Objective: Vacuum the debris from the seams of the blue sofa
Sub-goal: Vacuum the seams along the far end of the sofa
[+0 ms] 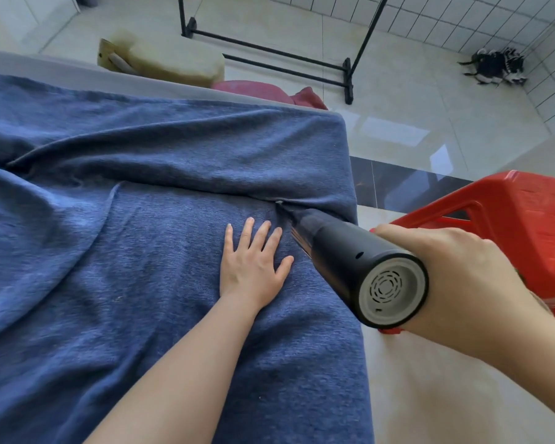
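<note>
The blue sofa (141, 251) fills the left and centre, its fabric cover wrinkled. A seam (205, 184) runs across it between seat and backrest. My right hand (455, 277) grips a black handheld vacuum (343, 254) with a grey vented rear cap. Its nozzle tip pokes into the seam near the sofa's right edge. My left hand (253, 261) lies flat with fingers spread on the seat cushion, just left of the nozzle, holding nothing. A few pale specks sit on the seat fabric.
A red plastic stool (507, 213) stands right of the sofa, behind my right hand. Beyond the sofa are a black metal rack (346, 75), a tan cushion (161, 64), a red cloth (269, 91) and a dark object (497, 67) by the tiled wall.
</note>
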